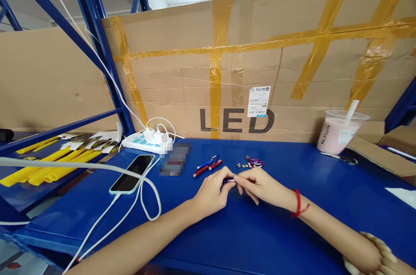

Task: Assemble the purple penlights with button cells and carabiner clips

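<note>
I had both hands meeting mid-desk (247, 231): my left hand (212, 194) pinched the small purple penlight (227, 181) steady while my right hand (260, 184) gripped its tip. Spare penlights (208, 165) lay at 11 o'clock, button cells (244, 165) at 12.

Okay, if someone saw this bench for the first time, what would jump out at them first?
Probably the two hands meeting mid-table: the left hand and right hand pinch a small dark pen-like piece between them. Behind stands a taped cardboard wall printed LED. A pink drink cup with a straw sits at the far right, and a phone on a white cable lies left.
</note>
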The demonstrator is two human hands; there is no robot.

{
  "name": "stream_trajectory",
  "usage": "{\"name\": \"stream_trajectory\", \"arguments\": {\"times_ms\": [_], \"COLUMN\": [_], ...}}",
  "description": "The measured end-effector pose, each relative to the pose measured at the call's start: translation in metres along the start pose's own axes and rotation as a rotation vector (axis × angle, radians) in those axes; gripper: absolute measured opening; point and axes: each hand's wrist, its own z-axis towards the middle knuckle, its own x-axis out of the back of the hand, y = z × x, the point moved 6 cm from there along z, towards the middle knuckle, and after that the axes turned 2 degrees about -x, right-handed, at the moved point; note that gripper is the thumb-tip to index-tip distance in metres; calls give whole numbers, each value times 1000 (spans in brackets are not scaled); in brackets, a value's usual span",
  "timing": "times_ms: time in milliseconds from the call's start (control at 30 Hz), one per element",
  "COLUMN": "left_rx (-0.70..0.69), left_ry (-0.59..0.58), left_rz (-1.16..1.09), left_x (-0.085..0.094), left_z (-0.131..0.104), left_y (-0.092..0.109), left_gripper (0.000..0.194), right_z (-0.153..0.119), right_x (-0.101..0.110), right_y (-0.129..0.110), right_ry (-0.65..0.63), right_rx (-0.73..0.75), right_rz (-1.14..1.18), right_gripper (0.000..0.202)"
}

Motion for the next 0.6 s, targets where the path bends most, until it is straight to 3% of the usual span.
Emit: {"name": "stream_trajectory", "arguments": {"times_ms": [400,600], "left_rx": [29,44], "left_ry": [-47,-47], "left_rz": [4,-6], "left_x": [-1,-3], "left_z": [2,1], "left_y": [-3,-5], "left_gripper": [6,7], "right_z": [1,2], "right_x": [2,0], "right_y": [4,6], "right_ry": [-16,-57], "right_rx": [23,21], "right_rz": [-63,108], "right_gripper": [42,49]}}
